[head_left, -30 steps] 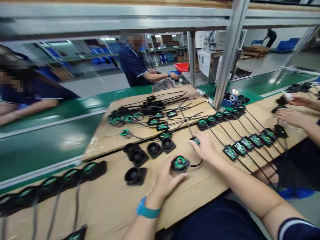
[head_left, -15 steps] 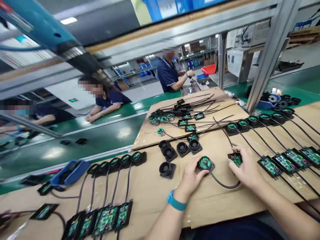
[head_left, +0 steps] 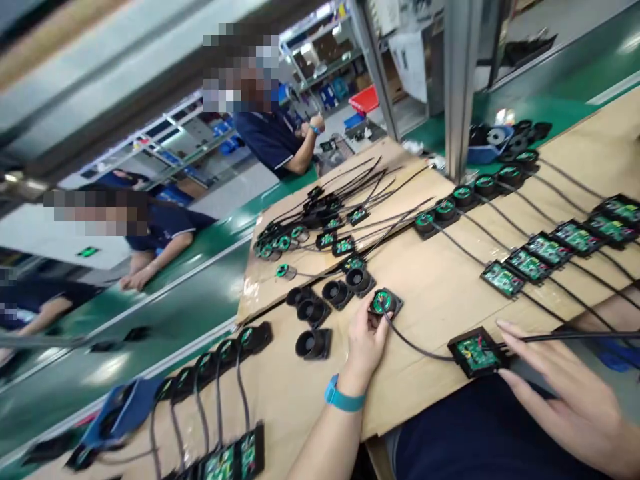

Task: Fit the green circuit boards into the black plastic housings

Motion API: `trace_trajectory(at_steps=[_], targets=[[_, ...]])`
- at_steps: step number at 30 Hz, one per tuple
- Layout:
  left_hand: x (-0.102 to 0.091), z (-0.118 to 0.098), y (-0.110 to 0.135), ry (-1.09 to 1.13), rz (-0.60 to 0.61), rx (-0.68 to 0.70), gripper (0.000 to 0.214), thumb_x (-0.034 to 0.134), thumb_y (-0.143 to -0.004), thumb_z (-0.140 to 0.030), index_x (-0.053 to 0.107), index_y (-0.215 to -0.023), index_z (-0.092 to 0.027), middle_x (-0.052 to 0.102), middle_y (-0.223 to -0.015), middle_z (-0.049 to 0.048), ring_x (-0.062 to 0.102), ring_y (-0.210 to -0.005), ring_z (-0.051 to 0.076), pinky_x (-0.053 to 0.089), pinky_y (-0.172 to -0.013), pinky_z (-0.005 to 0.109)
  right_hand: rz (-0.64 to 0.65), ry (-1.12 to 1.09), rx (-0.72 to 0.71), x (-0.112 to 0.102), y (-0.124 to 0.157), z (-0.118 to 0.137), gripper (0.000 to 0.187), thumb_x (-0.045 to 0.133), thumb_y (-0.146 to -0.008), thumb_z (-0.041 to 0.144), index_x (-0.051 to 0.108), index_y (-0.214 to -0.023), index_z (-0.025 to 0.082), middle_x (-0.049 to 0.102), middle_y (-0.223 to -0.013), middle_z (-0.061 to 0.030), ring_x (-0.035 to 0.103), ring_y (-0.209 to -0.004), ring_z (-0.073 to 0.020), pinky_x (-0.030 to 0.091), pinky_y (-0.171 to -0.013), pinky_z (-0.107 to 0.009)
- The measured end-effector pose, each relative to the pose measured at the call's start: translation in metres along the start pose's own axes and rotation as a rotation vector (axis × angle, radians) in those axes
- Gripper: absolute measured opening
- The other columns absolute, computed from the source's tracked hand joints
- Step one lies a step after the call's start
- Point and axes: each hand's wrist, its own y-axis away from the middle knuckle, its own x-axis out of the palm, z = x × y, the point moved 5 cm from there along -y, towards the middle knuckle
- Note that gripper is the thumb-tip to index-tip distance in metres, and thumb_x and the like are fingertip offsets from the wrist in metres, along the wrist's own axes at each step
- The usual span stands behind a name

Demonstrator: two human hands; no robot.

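My left hand, with a blue wristband, pinches a round black housing with a green board on the cardboard sheet. A black cable runs from it to a flat black module with a green circuit board at the near edge. My right hand lies beside that module with its fingers stretched out, fingertips touching the module's right side and the cable leaving it. Several empty black round housings stand just left of my left hand.
A row of wired modules and round housings runs along the right. More finished sets lie at the lower left. A pile of cabled parts sits farther back. Beyond the green conveyor, other people work. A metal post stands behind.
The view has swung and tilted. My right hand has drawn the flat module toward the near edge and its fingers have spread out. My left hand stays on the round housing.
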Motion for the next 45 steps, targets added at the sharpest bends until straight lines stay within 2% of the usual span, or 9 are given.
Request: trace_trajectory(at_steps=[6,10,15,20,26,32,37,42,45], targets=[[0.031,-0.027,-0.079,0.057,0.182,-0.003,0.044,0.067,-0.088,-0.026,0.055,-0.13,-0.018,0.066,-0.084,0.0021,0.061,-0.069,0.017,0.05,-0.066,0.03,-0.021,0.138,-0.005,-0.001,0.021,-0.047,0.034,0.065,-0.096,0.03,0.068,-0.128,0.023,0.077,-0.107,-0.0058,0.075,-0.093,-0.0215,0.064,-0.083,-0.031],[0.063,-0.046,-0.128,0.071,0.128,0.036,0.049,0.065,-0.086,-0.018,0.054,-0.135,-0.016,0.064,-0.078,0.001,0.062,-0.07,0.018,0.053,-0.073,0.034,-0.052,0.201,0.078,-0.007,0.012,-0.058,0.018,0.061,-0.098,0.031,0.074,-0.106,0.021,0.076,-0.094,-0.0066,0.074,-0.084,-0.0212,0.064,-0.077,-0.033],[0.094,-0.034,-0.105,0.251,0.077,-0.025,0.071,0.057,-0.095,-0.029,0.026,-0.157,-0.015,0.066,-0.122,0.0184,0.07,-0.106,0.024,0.057,-0.094,0.044,0.027,0.196,0.029,0.008,-0.008,-0.026,0.025,0.061,-0.095,0.025,0.071,-0.118,0.02,0.071,-0.118,-0.0132,0.067,-0.109,-0.0269,0.058,-0.094,-0.043],[0.053,-0.029,-0.053,0.115,-0.059,0.12,0.047,0.058,-0.097,-0.036,0.051,-0.14,-0.019,0.055,-0.144,0.0189,0.055,-0.135,0.03,0.048,-0.111,0.053,0.166,0.313,0.002,0.047,-0.036,-0.025,0.037,0.063,-0.088,0.021,0.069,-0.124,0.019,0.059,-0.142,-0.0189,0.052,-0.13,-0.037,0.044,-0.104,-0.059],[-0.016,-0.024,-0.05,-0.306,-0.361,0.255,0.039,0.06,-0.095,-0.029,0.058,-0.133,-0.02,0.053,-0.147,0.018,0.039,-0.146,0.036,0.034,-0.119,0.063,0.176,0.365,-0.011,0.056,-0.061,-0.053,0.021,0.054,-0.095,0.015,0.072,-0.105,0.021,0.065,-0.131,-0.0113,0.055,-0.121,-0.0304,0.037,-0.105,-0.053],[-0.011,0.005,-0.045,-0.573,-0.153,0.136,0.055,0.061,-0.092,-0.03,0.051,-0.144,-0.015,0.044,-0.155,0.0242,0.029,-0.15,0.047,0.021,-0.117,0.076,0.174,0.539,-0.017,0.056,-0.073,-0.063,0.019,0.055,-0.097,0.023,0.073,-0.103,0.021,0.066,-0.129,-0.0125,0.056,-0.114,-0.0319,0.041,-0.095,-0.049],[-0.018,-0.004,-0.049,-0.451,-0.211,0.079,0.015,0.059,-0.093,-0.025,0.066,-0.104,-0.017,0.062,-0.138,0.0185,0.039,-0.145,0.043,0.015,-0.117,0.079,0.183,0.655,-0.046,0.059,-0.083,-0.072,0.024,0.051,-0.099,0.032,0.072,-0.102,0.021,0.066,-0.127,-0.0155,0.057,-0.111,-0.0346,0.044,-0.088,-0.051],[-0.027,-0.016,-0.048,-0.266,-0.209,0.133,0.004,0.062,-0.093,-0.022,0.062,-0.095,-0.018,0.063,-0.127,0.0158,0.052,-0.131,0.035,0.038,-0.113,0.062,0.189,0.561,-0.167,0.055,-0.104,-0.068,0.035,0.053,-0.098,0.053,0.069,-0.106,0.023,0.068,-0.127,-0.015,0.058,-0.115,-0.0393,0.044,-0.091,-0.059],[-0.022,-0.023,-0.048,-0.193,-0.138,0.198,0.011,0.066,-0.091,-0.024,0.061,-0.098,-0.018,0.062,-0.117,0.0137,0.056,-0.119,0.031,0.05,-0.102,0.05,0.214,0.41,-0.274,0.081,-0.142,-0.049,0.032,0.055,-0.098,0.05,0.068,-0.108,0.023,0.069,-0.124,-0.0135,0.061,-0.112,-0.0361,0.045,-0.093,-0.056]])
